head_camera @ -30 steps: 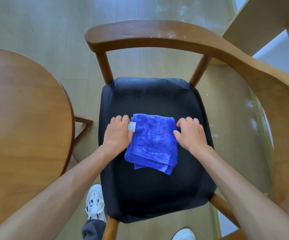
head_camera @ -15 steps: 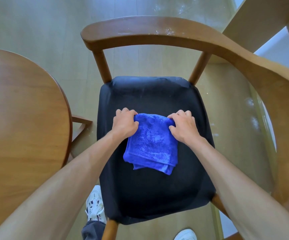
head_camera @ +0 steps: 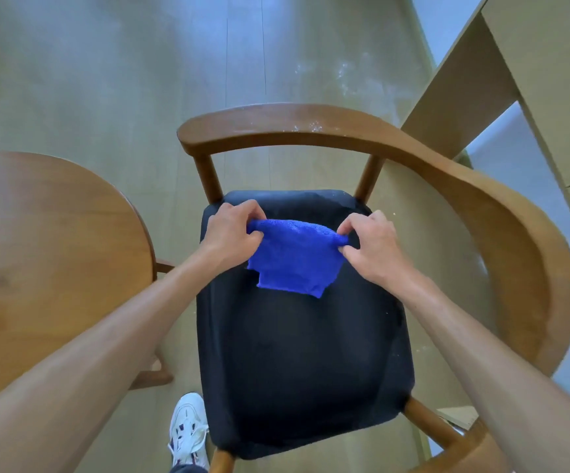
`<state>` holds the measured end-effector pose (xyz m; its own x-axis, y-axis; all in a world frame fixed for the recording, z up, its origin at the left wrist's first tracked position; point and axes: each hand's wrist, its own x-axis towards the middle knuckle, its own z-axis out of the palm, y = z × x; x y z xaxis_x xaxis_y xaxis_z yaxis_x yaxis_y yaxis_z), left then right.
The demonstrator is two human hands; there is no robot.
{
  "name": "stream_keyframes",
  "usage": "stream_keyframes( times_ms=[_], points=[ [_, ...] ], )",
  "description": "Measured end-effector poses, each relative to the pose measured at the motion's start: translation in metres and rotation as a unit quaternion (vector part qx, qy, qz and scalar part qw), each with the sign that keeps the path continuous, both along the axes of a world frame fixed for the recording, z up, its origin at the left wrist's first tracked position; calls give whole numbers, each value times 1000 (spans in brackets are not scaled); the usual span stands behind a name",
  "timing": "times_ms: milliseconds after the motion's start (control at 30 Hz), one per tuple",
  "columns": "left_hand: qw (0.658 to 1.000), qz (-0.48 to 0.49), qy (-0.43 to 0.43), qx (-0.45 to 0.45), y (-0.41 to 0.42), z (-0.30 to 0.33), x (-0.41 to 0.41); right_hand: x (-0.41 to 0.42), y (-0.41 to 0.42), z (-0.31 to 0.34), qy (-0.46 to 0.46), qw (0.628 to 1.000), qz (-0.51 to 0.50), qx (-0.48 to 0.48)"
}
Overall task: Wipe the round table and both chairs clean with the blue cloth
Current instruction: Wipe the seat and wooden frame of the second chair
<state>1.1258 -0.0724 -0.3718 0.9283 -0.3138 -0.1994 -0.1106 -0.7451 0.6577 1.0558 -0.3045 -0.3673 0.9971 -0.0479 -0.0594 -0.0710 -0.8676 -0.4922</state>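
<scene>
Your left hand (head_camera: pixel 230 230) and right hand (head_camera: pixel 370 245) each pinch a top corner of the folded blue cloth (head_camera: pixel 294 259), lifted over the chair's black seat (head_camera: pixel 304 363); a loosened pinch could let it unfold.

A home dining corner: a curved wooden armchair (head_camera: pixel 413 155) with a black padded seat stands beside a round wooden surface (head_camera: pixel 48 240) on pale plank flooring (head_camera: pixel 106 80), near light wooden furniture (head_camera: pixel 533 63).
</scene>
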Motion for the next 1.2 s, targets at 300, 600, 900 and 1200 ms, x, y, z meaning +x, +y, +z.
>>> stream_keyframes(
  times_ms=[300, 600, 900, 1200],
  points=[
    [988, -91, -99, 78, 23, -24, -61, -49, 11, -18, -23, 995, 74, -66],
    [975, -174, 51, 127, 43, -68, -121, -103, 16, -45, 101, 975, 189, -55],
    [992, -2, 94, 88, 6, -57, -24, -24, 14, -51, 31, 995, 31, -92],
    [926, -245, -70, 278, -22, -100, -63, -31, 23, -95, 154, 973, 73, -156]
  ],
)
